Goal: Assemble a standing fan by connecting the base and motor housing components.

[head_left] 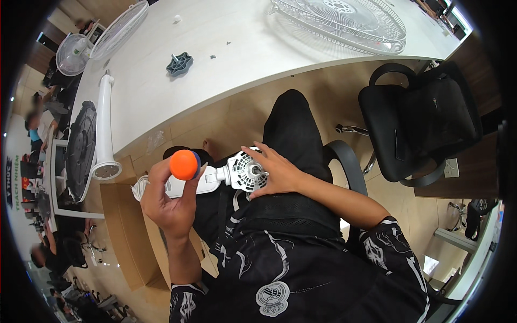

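Observation:
My left hand (171, 200) is closed round a screwdriver (184, 164), seen end-on by its round orange handle end with a dark blue part behind; its blade is hidden. Below that hand lies the white body (203, 184) of a fan, across my lap. At its right end is the round, slotted white motor housing (243, 170) with a metal shaft in the middle. My right hand (280, 173) grips this housing, fingers over its upper edge and thumb at its lower edge. A white cord (141, 188) is bundled beside my left hand.
On the white table (226, 24) are a wire fan guard (344, 24), a dark star-shaped knob (179, 64) and small screws (212, 56). A white fan pole (104, 118) and black base (82, 151) stand left. An open cardboard box (126, 237) and black chair (420, 118) flank me.

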Available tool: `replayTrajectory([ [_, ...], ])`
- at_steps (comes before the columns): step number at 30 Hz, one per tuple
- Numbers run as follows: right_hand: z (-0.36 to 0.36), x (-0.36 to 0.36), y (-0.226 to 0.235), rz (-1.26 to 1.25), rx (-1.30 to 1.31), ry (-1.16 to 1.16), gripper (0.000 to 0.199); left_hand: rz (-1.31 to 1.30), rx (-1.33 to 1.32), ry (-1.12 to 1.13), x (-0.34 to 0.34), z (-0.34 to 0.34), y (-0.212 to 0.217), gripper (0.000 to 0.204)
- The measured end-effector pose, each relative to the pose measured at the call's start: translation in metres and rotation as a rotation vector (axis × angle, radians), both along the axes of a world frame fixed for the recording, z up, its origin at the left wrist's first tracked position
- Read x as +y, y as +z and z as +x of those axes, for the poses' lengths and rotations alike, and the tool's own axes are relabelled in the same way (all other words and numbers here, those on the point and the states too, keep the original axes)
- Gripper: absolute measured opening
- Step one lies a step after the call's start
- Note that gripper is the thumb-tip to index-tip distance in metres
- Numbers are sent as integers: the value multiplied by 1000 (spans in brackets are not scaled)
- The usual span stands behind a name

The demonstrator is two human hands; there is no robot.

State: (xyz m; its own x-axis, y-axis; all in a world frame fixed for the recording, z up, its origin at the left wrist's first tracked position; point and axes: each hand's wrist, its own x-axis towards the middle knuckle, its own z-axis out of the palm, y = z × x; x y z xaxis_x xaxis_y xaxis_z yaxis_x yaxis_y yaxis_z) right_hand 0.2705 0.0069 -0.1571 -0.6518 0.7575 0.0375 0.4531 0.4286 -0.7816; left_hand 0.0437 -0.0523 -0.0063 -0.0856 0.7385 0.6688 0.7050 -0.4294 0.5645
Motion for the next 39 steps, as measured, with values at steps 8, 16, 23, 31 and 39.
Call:
replayTrajectory([
  [8,-11,11,-13,-19,0,-5,125,-51,-136,-43,6,-6,-12,34],
  [16,-18,24,-12,-29,-27,-45,124,-82,-184,-51,13,-8,-21,32],
  [23,-21,22,-15,9,-19,-99,122,-114,-190,-56,14,-4,-24,34],
  [31,-17,19,-1,-7,-148,-148,121,-112,-194,-92,15,2,-32,33],
  [39,-18,17,0,1,-128,-122,122,-173,-234,-187,15,8,-29,39],
])
